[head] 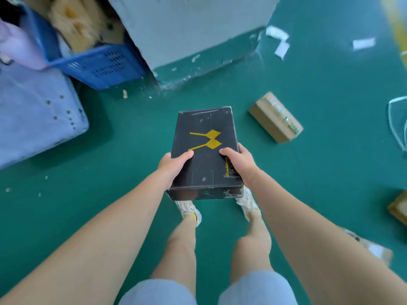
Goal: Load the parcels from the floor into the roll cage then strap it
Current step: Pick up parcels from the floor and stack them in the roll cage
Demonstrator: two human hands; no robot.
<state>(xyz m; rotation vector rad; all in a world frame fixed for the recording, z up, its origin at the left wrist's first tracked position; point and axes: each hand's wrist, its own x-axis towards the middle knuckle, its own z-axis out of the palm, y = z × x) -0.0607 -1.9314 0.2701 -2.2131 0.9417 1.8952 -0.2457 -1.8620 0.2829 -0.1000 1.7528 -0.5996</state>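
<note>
Held parcel: we hold a black rectangular cardboard box with a yellow emblem on its lid (206, 150) between both hands, above the green painted floor (330, 172) and over our feet.
Left hand: our left hand (174, 167) grips the box's near left edge, with the thumb (186, 155) flat on the lid and the other fingers curled out of sight beneath.
Right hand: our right hand (241, 165) grips the near right edge the same way, with its thumb (226, 153) on the lid just beside the emblem.
Floor parcel: a brown taped cardboard parcel (275, 117) lies beyond our right fingers, well apart from them.
Edge parcel: a second brown cardboard parcel (398, 208) lies far to the right of our right hand.
Crate: a blue perforated plastic crate (103, 64) stands far beyond our left fingers, against a grey pillar (187, 29).
</note>
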